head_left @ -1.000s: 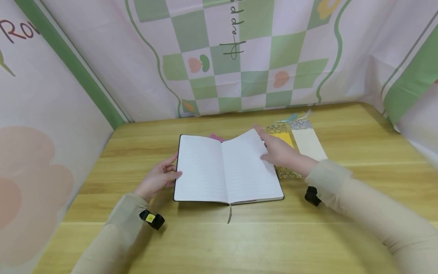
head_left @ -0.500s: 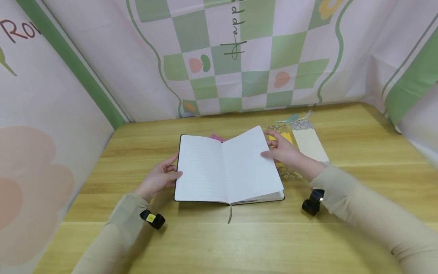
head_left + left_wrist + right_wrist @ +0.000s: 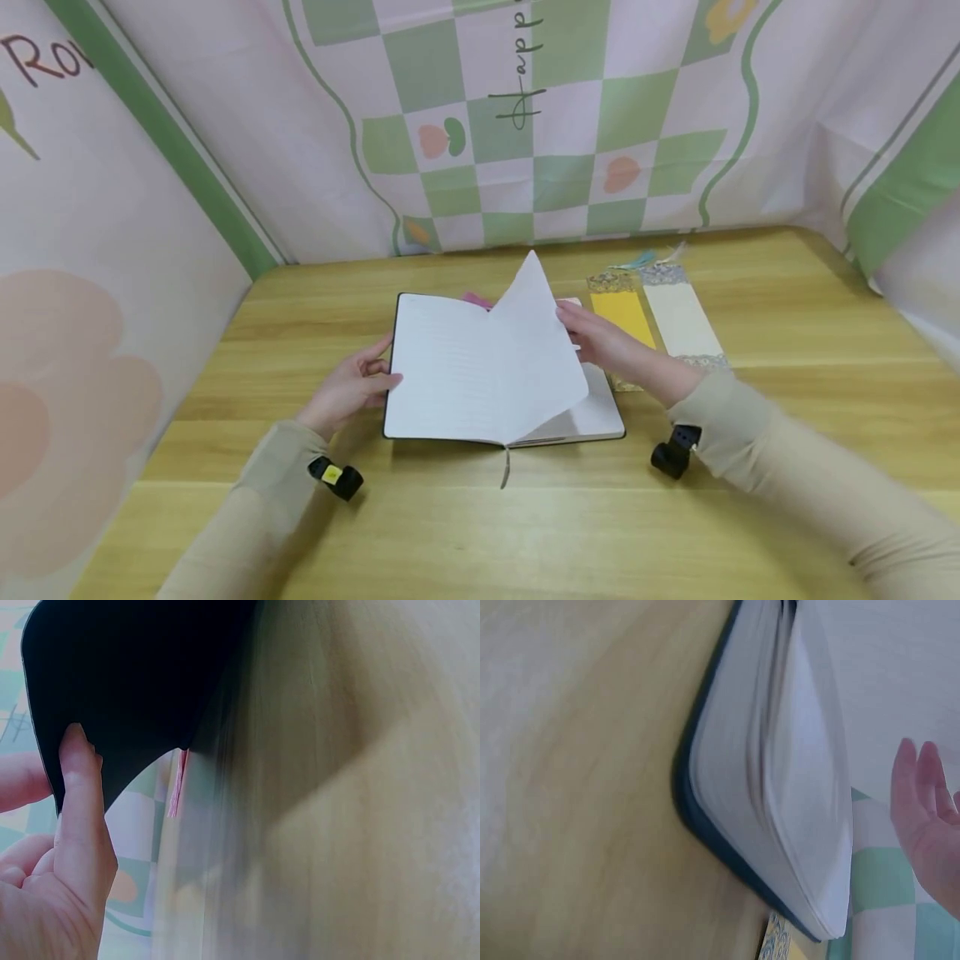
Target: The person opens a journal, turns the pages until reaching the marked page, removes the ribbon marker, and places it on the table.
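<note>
An open notebook with a black cover and white pages is in the middle of the table in the head view. My left hand pinches its left edge, thumb on the page and fingers against the black cover. One right-hand page stands lifted, its top corner pointing up. At that page's right edge is my right hand, fingers touching it. In the right wrist view the right hand shows its fingers fairly straight. A thin grey ribbon hangs from the notebook's spine.
To the right of the notebook lie a yellow bookmark and a white bookmark, both with tassels. Something pink, partly hidden, pokes out behind the notebook; the left wrist view shows a pink tassel. Printed curtains surround the wooden table.
The right-hand page has risen and swung left, baring the page underneath. My right hand has moved left with it. The left hand keeps its hold on the notebook's edge.
</note>
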{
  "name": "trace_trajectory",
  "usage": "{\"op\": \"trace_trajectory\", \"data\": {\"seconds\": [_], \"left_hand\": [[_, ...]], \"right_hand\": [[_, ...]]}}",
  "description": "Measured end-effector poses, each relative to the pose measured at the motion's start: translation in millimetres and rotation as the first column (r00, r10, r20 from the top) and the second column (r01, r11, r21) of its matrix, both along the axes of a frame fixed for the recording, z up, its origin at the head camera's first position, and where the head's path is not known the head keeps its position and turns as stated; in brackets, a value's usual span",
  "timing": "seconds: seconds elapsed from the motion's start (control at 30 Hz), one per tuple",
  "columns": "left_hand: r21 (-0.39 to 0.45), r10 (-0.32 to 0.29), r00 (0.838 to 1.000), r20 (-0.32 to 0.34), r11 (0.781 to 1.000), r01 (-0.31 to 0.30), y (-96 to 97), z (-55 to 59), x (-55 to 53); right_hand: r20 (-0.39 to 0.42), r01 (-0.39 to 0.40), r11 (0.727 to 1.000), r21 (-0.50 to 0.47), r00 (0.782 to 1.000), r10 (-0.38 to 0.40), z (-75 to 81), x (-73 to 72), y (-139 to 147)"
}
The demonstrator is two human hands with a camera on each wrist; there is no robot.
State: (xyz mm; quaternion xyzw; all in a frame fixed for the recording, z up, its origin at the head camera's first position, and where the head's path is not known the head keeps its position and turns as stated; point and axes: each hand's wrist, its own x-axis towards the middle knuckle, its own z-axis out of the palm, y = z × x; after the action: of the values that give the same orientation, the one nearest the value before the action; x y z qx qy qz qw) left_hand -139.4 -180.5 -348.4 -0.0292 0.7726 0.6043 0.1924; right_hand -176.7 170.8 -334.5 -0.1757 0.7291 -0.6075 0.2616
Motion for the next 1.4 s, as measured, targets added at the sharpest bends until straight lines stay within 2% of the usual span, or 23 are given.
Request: {"op": "trace_trajectory", "data": {"seconds": [0.1,0.17,0.23,0.33,0.43,0.6,0.67,0.77,0.9,1.0,1.13,1.27,1.4], "left_hand": [[0.000,-0.004,1.000,-0.002,1.000,0.004,0.0,1.5,0.0],[0.002,0.000,1.000,0.000,1.000,0.000,0.0,1.6,-0.1],[0.002,-0.008,1.000,-0.004,1.000,0.008,0.0,1.4,-0.3],[0.002,0.003,1.000,0.001,1.000,-0.003,0.6,1.0,-0.5],[0.002,0.001,1.000,-0.004,1.000,-0.001,0.4,0.9,-0.5],[-0.003,0.006,1.000,-0.009,1.000,-0.006,-0.9,0.4,0.0],[-0.003,0.004,1.000,-0.009,1.000,-0.004,-1.2,0.0,0.4],[-0.002,0.002,1.000,-0.006,1.000,-0.002,-1.5,-0.7,0.8],[0.016,-0.031,0.999,-0.018,0.999,0.031,-1.9,0.4,1.1],[0.039,-0.049,0.999,-0.022,0.998,0.050,-1.9,1.9,1.0],[0.057,-0.042,0.999,-0.001,0.998,0.042,-2.3,4.1,0.4],[0.071,-0.037,0.999,0.018,0.997,0.035,-2.8,5.1,0.1],[0.052,-0.042,0.999,0.005,0.998,0.042,-1.9,5.0,-0.1]], "right_hand": [[-0.083,-0.023,0.999,0.028,0.996,0.025,-2.9,0.9,-8],[-0.162,-0.047,0.997,0.061,0.985,0.057,-4.2,2.0,-14],[-0.256,-0.064,0.990,0.125,0.962,0.094,-5.0,3.5,-20],[-0.376,-0.074,0.965,0.253,0.911,0.168,-4.5,6.5,-28],[-0.448,-0.074,0.920,0.386,0.856,0.257,-3.9,8.9,-37],[-0.465,-0.104,0.822,0.561,0.781,0.417,-5.5,11.0,-50],[-0.447,-0.116,0.780,0.616,0.763,0.466,-6.9,11.6,-54],[-0.424,-0.128,0.733,0.669,0.743,0.517,-8.7,12.4,-59],[-0.413,-0.119,0.700,0.705,0.733,0.541,-9.8,13.3,-62],[-0.400,-0.106,0.674,0.731,0.734,0.549,-11.0,14.4,-64],[-0.378,-0.097,0.639,0.763,0.735,0.563,-11.3,15.7,-67],[-0.358,-0.100,0.620,0.779,0.741,0.569,-10.1,16.5,-69],[-0.338,-0.103,0.606,0.789,0.751,0.567,-9.7,17.3,-70]]}}
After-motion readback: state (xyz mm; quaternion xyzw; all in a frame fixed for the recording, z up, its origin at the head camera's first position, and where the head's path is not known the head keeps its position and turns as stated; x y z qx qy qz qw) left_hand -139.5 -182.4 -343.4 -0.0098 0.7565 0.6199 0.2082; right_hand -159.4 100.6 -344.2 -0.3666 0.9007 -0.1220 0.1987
